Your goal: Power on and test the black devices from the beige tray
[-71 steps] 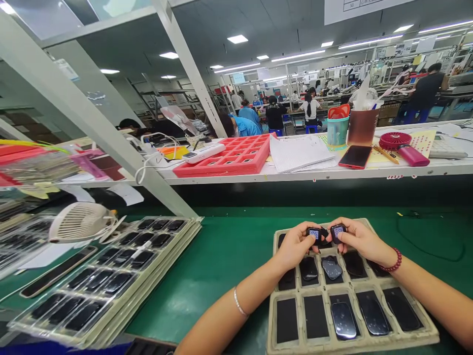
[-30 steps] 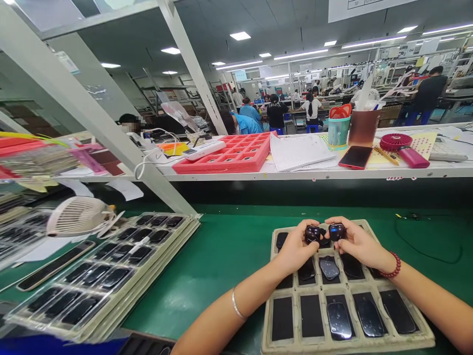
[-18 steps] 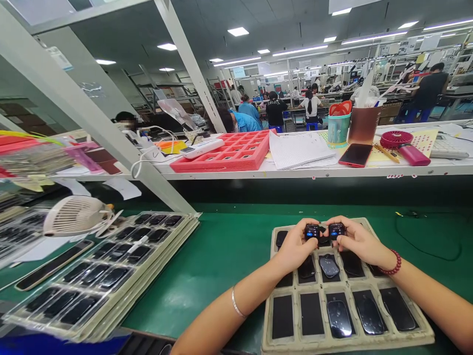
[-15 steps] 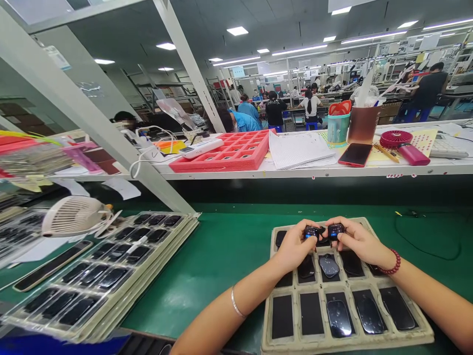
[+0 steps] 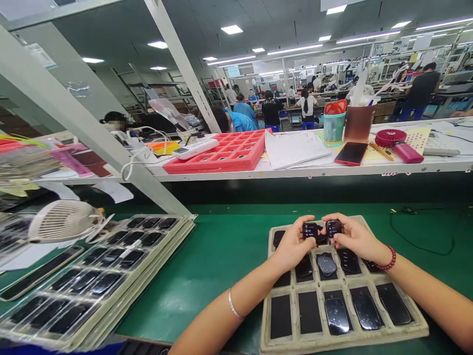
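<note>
My left hand [image 5: 295, 244] is closed on a smartwatch [image 5: 310, 230], a dark square body with small lit marks on its screen. In my right hand [image 5: 356, 239] is a second smartwatch [image 5: 333, 228], pinched between thumb and fingers, its screen also lit. The two watches are side by side over the far row of a cream compartment tray [image 5: 295, 295]. Dark watch bodies lie in many of its pockets, including one with a lit screen [image 5: 349, 261] and one with a cloudy face [image 5: 326, 265]. My hands and wrists hide part of the far pockets.
A stack of cream trays [image 5: 148, 268] with watches under clear covers stands at the left, near a white fan [image 5: 61, 220] and a phone [image 5: 40, 273]. On the shelf ahead lie a red foam tray [image 5: 221, 165], papers [image 5: 291, 150] and a red-edged phone [image 5: 351, 153].
The watch screens have changed from showing blue patches to small white marks. A watch in the tray now shows lit marks. The whole view has shifted slightly; both hands stay over the tray.
</note>
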Motion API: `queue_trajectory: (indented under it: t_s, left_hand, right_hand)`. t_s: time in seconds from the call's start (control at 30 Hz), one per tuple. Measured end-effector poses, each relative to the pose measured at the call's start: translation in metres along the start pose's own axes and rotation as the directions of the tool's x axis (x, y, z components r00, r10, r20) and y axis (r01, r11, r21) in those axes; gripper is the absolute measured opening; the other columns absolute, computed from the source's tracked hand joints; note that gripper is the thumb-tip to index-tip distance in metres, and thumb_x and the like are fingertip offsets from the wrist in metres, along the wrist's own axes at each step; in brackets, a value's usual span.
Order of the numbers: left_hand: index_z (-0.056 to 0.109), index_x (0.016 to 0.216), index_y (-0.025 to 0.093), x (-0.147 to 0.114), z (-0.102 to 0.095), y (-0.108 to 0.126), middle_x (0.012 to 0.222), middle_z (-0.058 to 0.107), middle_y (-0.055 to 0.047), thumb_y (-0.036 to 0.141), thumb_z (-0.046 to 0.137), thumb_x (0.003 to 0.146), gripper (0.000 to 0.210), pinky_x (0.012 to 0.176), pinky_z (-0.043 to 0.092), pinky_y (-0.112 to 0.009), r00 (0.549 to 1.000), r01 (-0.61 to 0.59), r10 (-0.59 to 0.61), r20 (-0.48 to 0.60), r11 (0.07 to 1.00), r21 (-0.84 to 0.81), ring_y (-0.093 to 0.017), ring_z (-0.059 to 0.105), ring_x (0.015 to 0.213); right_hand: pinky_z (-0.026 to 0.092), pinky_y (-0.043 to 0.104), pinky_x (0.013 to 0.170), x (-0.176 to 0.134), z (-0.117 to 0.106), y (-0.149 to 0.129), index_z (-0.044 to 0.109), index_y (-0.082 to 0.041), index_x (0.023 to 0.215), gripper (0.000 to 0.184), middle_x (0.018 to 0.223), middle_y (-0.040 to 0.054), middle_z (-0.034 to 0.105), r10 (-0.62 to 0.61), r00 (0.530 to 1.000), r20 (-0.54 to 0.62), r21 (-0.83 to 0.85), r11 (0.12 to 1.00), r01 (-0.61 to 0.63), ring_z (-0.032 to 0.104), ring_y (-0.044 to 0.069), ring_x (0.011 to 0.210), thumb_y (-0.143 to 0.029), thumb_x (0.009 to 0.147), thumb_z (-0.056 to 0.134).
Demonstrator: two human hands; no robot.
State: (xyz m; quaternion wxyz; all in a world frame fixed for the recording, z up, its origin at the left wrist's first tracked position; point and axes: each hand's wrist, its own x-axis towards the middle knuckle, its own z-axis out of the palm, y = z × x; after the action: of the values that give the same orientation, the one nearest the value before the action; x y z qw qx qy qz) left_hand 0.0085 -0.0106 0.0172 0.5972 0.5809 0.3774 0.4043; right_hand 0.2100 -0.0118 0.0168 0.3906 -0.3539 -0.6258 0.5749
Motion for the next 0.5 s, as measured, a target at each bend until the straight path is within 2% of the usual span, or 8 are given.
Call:
queue_trajectory:
  t_s: [0.1,0.2,0.27,0.37,0.5]
  left_hand:
    - [0.057,0.104,0.016,0.0007,-0.0016,-0.0016,0.087,0.064,-0.005,0.036,0.057,0.080,0.031,0.051,0.040,-0.020,1.000,0.005,-0.006,0.030,1.000,0.030,-0.010,0.059,0.059]
    - [0.058,0.100,0.014,0.0010,-0.0026,-0.0019,0.081,0.064,-0.005,0.040,0.044,0.087,0.032,0.045,0.035,-0.020,1.000,0.012,-0.013,0.019,0.998,0.062,-0.011,0.059,0.055]
    - [0.055,0.107,0.016,0.0010,-0.0020,-0.0021,0.086,0.064,-0.005,0.029,0.053,0.082,0.029,0.052,0.041,-0.020,1.000,0.002,-0.002,0.001,0.999,0.048,-0.011,0.061,0.063]
    - [0.050,0.113,0.018,0.0009,-0.0001,-0.0026,0.096,0.064,-0.005,0.011,0.058,0.072,0.042,0.069,0.047,-0.024,1.000,-0.003,0.003,0.008,1.000,-0.007,-0.011,0.062,0.071]
    - [0.050,0.110,0.017,-0.0002,0.0014,-0.0016,0.098,0.064,-0.005,0.006,0.056,0.070,0.042,0.075,0.048,-0.026,1.000,-0.010,0.010,0.020,0.999,-0.030,-0.010,0.061,0.069]
  right_hand:
    - [0.051,0.026,0.056,0.0001,-0.0008,-0.0003,0.058,-0.020,0.105,0.024,0.088,0.0039,0.065,0.015,1.000,0.003,0.019,1.000,-0.015,0.058,0.011,0.057,-0.032,0.085,0.055]
    - [0.051,0.028,0.055,0.0002,-0.0019,-0.0010,0.060,-0.018,0.101,0.030,0.085,0.0060,0.067,0.020,1.000,0.010,0.060,0.998,-0.021,0.058,0.012,0.054,-0.040,0.090,0.044]
    - [0.051,0.027,0.057,0.0003,-0.0015,-0.0009,0.058,-0.019,0.106,0.026,0.091,0.0057,0.066,0.027,1.000,-0.008,0.055,0.998,-0.027,0.059,0.012,0.059,-0.035,0.087,0.051]
    - [0.051,0.025,0.059,0.0002,0.0004,-0.0003,0.051,-0.022,0.114,0.036,0.098,0.0039,0.063,0.034,0.999,-0.020,0.033,0.999,-0.033,0.059,0.011,0.065,-0.019,0.078,0.058]
    - [0.051,0.025,0.061,-0.0007,0.0017,-0.0015,0.050,-0.022,0.113,0.039,0.101,0.0043,0.062,0.019,1.000,0.007,0.006,1.000,-0.019,0.060,0.012,0.067,-0.013,0.075,0.055]
